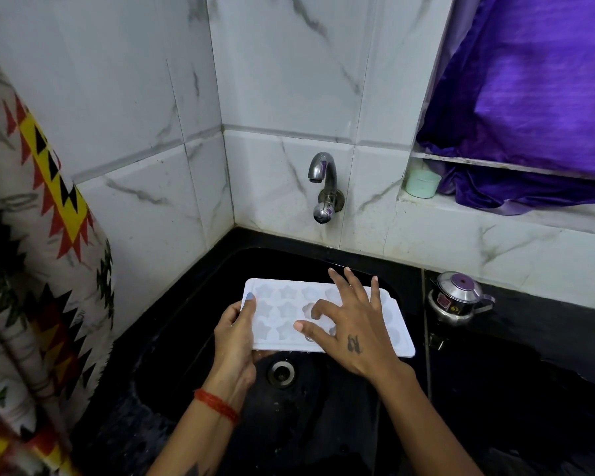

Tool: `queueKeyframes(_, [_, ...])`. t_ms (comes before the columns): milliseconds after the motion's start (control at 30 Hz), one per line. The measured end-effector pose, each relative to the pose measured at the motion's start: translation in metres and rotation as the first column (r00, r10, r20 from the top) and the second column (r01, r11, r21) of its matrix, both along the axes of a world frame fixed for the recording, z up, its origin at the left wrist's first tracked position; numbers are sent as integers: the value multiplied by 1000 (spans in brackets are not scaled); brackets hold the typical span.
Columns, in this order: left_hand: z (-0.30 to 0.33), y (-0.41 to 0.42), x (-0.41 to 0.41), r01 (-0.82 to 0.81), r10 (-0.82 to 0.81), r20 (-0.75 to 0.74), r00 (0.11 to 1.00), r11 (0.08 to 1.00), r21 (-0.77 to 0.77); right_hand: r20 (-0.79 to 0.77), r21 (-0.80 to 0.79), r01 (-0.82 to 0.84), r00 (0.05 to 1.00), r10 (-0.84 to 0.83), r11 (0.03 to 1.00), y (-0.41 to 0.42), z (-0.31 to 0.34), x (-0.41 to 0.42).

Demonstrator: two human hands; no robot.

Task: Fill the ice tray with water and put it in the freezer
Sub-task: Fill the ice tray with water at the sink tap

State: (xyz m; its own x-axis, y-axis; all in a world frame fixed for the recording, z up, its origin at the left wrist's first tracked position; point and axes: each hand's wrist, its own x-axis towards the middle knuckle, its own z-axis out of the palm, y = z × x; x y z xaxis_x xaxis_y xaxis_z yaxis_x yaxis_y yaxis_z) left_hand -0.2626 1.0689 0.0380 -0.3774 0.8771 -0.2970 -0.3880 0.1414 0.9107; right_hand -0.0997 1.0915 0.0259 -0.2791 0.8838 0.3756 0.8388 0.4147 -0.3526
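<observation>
A white ice tray (pixel 282 317) with star-shaped cells is held level over the black sink (pixel 193 338). My left hand (pixel 236 338) grips its left edge, thumb on top and fingers underneath. My right hand (pixel 352 324) lies over the tray's right half with fingers spread; the index finger is bent down into a cell. A chrome tap (pixel 323 180) sticks out of the tiled wall above the sink, and no water runs from it. Whether the cells hold water I cannot tell.
The drain (pixel 281 372) sits below the tray. A small steel kettle (pixel 455 298) stands on the black counter at the right. A pale green cup (pixel 422 183) and purple cloth (pixel 529 97) fill the window ledge. A patterned curtain (pixel 31 269) hangs at the left.
</observation>
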Motion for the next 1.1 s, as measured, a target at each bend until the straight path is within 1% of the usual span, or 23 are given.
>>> queueKeyframes(200, [-1,0,0,1,-1,-4,1000,1000,0,5,-22,8,1000,-8,1000,0,0,0])
queueKeyframes(533, [-2,0,0,6,-6,-5,1000,1000,3,-73,-83,-50,996,44,995,0,1,0])
queueKeyframes(633, [-2,-1,-1,8,-8,-5,1000,1000,1,-91,-78,-61,994,53,995,-1,2,2])
queueKeyframes(900, [-2,-1,0,11,-11,2,1000,1000,4,-75,-53,-36,997,32,998,-3,7,1])
queueKeyframes(1000, [-2,-1,0,4,-4,6,1000,1000,7,-105,-2,-54,993,54,999,-4,13,-5])
queueKeyframes(1100, [-1,-1,-1,0,0,15,1000,1000,5,-89,0,-85,992,84,996,-5,17,-13])
